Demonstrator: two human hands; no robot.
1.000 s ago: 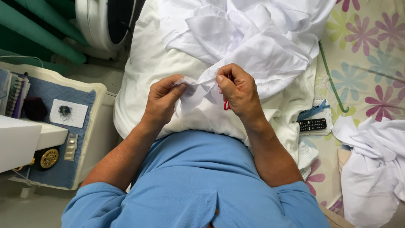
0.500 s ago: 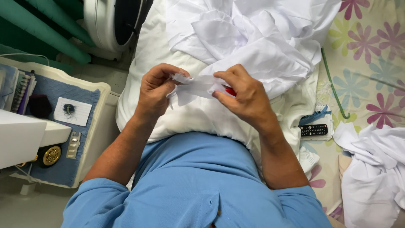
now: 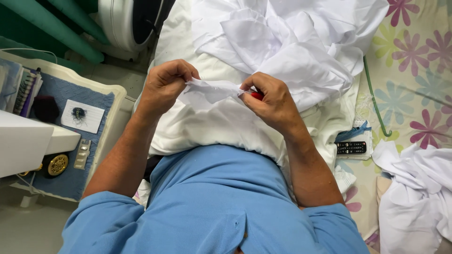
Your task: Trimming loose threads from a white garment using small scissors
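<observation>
A heap of white cloth [image 3: 282,51] lies across my lap and a white cushion. My left hand [image 3: 165,87] pinches one end of a short stretch of this cloth [image 3: 212,89]. My right hand [image 3: 273,101] grips the other end, so the strip is pulled taut between the two hands. A small red tool [image 3: 256,95] peeks out from under the right fingers; most of it is hidden.
A sewing machine [image 3: 23,141] on a blue-padded tray stands at the left. A black remote control [image 3: 351,147] and a blue clip lie on the flowered sheet at the right, beside a green cord [image 3: 374,103] and another white cloth pile [image 3: 419,197].
Both hands have moved apart and slightly to the right, drawing the strip of cloth out flat between them; the red tool now shows at the right fingertips.
</observation>
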